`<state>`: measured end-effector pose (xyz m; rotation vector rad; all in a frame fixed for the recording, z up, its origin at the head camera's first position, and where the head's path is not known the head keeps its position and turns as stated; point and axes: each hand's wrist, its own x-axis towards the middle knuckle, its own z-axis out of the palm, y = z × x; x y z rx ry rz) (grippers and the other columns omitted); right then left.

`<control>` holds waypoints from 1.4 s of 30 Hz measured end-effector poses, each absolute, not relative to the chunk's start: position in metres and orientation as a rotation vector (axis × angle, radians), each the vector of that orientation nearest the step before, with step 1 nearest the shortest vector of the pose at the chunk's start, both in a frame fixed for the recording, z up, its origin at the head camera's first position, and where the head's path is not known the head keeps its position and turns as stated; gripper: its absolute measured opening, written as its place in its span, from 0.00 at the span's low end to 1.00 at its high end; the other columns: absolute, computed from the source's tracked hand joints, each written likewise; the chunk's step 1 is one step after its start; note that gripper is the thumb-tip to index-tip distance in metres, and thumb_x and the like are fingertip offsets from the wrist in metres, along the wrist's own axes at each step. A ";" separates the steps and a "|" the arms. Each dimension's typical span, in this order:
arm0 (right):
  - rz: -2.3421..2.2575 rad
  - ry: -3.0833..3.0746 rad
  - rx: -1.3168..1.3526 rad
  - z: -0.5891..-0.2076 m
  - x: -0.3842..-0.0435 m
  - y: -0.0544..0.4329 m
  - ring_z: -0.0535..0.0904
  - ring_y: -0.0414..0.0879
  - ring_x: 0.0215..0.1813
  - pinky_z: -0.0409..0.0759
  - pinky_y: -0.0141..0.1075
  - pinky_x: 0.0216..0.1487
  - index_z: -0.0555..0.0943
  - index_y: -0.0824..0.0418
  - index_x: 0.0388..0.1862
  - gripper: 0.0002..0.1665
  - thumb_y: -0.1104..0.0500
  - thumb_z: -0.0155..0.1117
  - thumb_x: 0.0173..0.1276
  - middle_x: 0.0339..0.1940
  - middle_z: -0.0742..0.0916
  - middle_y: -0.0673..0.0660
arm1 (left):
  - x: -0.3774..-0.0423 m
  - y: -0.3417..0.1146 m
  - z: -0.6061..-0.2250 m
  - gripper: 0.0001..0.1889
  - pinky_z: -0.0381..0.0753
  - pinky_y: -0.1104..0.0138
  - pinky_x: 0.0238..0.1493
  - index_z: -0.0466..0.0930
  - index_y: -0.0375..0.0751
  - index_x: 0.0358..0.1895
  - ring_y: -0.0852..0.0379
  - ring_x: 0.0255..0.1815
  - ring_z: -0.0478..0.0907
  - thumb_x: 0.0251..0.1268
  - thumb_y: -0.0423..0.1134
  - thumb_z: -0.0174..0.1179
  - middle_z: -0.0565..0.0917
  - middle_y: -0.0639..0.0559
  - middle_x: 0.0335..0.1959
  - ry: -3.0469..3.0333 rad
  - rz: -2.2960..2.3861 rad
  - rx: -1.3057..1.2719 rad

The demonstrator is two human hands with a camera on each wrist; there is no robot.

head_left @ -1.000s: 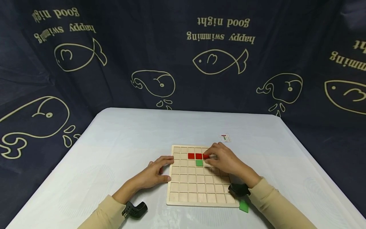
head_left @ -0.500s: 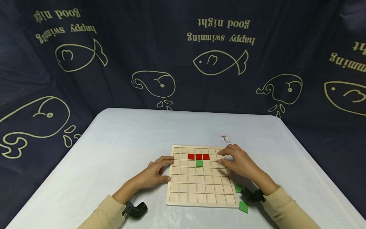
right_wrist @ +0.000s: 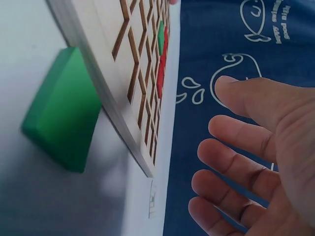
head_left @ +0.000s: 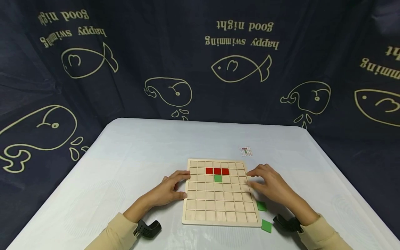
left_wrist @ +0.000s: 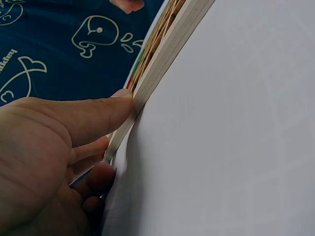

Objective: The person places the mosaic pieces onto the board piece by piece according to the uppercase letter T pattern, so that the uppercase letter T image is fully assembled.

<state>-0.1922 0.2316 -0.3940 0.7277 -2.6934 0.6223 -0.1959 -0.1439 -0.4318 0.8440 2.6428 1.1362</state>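
A wooden grid board (head_left: 215, 205) lies on the table, three red tiles (head_left: 217, 171) in a row near its far side. Directly below the middle one sits a green tile (head_left: 218, 178). My left hand (head_left: 167, 189) touches the board's left edge with its fingertips and thumb; in the left wrist view the thumb (left_wrist: 98, 115) rests against the wooden rim. Over the right edge hovers my right hand (head_left: 272, 182), fingers loosely bent and holding nothing. Two loose green tiles, a nearer one (head_left: 266, 226) and a farther one (head_left: 261, 206), lie beside the board's right edge.
A small printed pattern card (head_left: 246, 151) lies beyond the board, showing a red and green T shape on a grid. White cloth covers the table (head_left: 150, 146). A dark curtain (head_left: 200, 69) with fish and whale drawings hangs behind it.
My right hand has let go of the third red tile, now flat in its cell, and has drawn back to the right. The farther green tile has come into view. My left hand has stayed put.
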 end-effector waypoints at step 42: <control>0.475 -2.719 0.627 -0.418 -0.148 0.261 0.71 0.33 0.38 0.73 0.33 0.37 0.84 0.50 0.38 0.17 0.53 0.77 0.46 0.34 0.81 0.38 | -0.196 -0.144 -0.432 0.32 0.55 0.67 0.41 0.66 0.44 0.67 0.62 0.35 0.64 0.60 0.44 0.63 0.63 0.53 0.72 2.647 1.121 0.847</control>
